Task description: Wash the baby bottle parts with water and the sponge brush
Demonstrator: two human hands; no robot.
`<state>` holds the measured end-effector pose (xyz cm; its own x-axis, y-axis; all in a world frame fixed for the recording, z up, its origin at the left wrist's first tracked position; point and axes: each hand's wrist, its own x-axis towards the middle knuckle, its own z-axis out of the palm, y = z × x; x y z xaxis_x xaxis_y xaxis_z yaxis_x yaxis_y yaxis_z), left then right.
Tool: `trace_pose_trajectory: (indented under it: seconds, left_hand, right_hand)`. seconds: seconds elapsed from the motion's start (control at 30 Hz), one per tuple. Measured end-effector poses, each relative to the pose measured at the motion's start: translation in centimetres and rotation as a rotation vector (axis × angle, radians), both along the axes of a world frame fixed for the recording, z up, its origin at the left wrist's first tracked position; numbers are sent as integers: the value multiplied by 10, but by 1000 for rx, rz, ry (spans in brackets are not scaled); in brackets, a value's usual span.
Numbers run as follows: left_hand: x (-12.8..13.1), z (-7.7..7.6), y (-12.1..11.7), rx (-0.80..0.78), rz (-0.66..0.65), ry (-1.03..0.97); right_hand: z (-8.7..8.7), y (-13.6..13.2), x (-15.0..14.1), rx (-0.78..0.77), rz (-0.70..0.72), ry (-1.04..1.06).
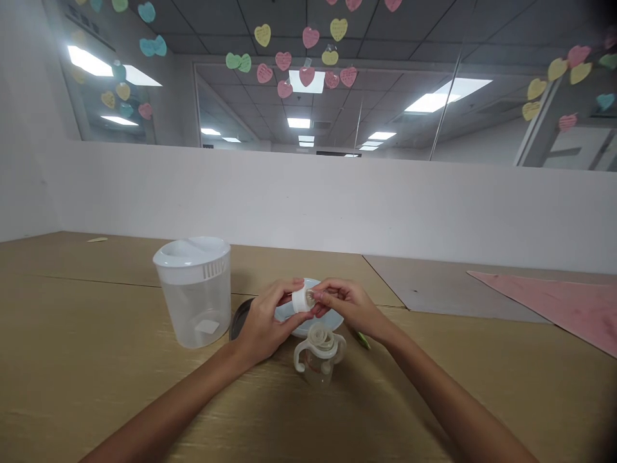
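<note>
The left hand and the right hand are both closed on a small white collar, pinching it between them with their fingertips, above a pale blue dish. Just below the hands, a clear handled bottle stands on the tabletop. Beside the left hand lies a dark round lid, and just past it stands a clear pitcher with a white top.
</note>
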<state>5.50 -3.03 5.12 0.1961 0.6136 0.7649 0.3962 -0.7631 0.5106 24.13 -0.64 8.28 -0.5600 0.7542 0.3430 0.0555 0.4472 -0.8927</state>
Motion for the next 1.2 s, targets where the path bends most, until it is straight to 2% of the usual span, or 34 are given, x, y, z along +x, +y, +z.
trace_pose_trajectory:
  seconds: [0.1,0.2,0.33,0.47,0.6,0.7,0.87,0.97,1.07,1.2]
  left_hand:
    - [1,2,-1,-94,-12,-6]
    - [5,2,-3,-235,-47,-39]
    - [12,-11,-3,-356,-153,-43]
    - [22,-42,-1,-428,-198,47]
    - [31,-74,2,-423,-137,-51]
    - [32,-87,2,-384,-108,-108]
    - [32,-96,1,-361,-64,-120]
    - [33,-97,1,-365,-69,-114]
    - [33,-97,1,-321,-75,-99]
    - [33,-94,-1,-298,-65,-71]
  right_hand:
    - [-1,2,0,-5,-51,-36]
    - [-2,6,0,43,-178,-38]
    - [1,9,2,123,-312,27]
    - [6,7,8,108,-274,-23]
    - [10,2,11,101,-193,-77]
    - [13,-2,10,104,-130,-194]
    - [11,-10,3,364,-31,-457]
    - [7,-10,1,463,-37,-542]
    - [5,-8,2,478,-33,-567]
    - [11,-7,10,398,10,-612]
